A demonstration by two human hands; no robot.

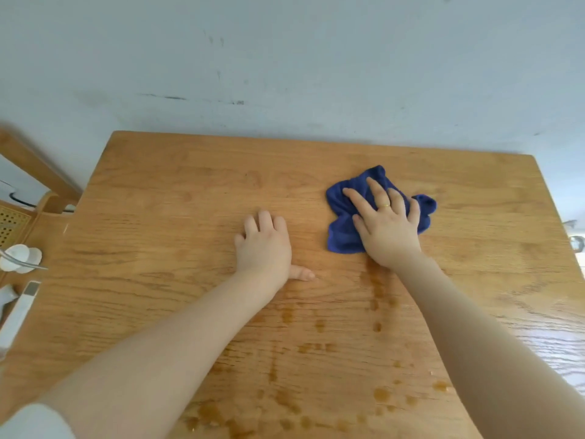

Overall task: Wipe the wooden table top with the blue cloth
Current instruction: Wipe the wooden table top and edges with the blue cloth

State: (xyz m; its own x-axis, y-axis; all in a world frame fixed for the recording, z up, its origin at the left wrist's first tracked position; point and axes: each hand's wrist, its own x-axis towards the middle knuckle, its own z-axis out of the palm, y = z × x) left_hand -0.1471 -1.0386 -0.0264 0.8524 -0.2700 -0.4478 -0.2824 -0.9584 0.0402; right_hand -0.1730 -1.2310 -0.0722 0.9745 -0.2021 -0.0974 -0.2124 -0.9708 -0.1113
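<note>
The right hand [387, 228] lies flat with fingers spread on the crumpled blue cloth [346, 229], pressing it to the far right part of the wooden table top [177, 217]. The left hand [264, 245] rests palm down on bare wood beside it, fingers together, holding nothing. Dark wet-looking spots [381, 394] (possibly water) dot the near edge. A gold ring [385, 205] shows on one finger.

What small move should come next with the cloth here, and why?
Probably drag the cloth back toward the near edge under the right hand. It lies flat beneath that palm on the far right part of the table, while wet spots dot the near part. The left hand only braces on bare wood.
</note>
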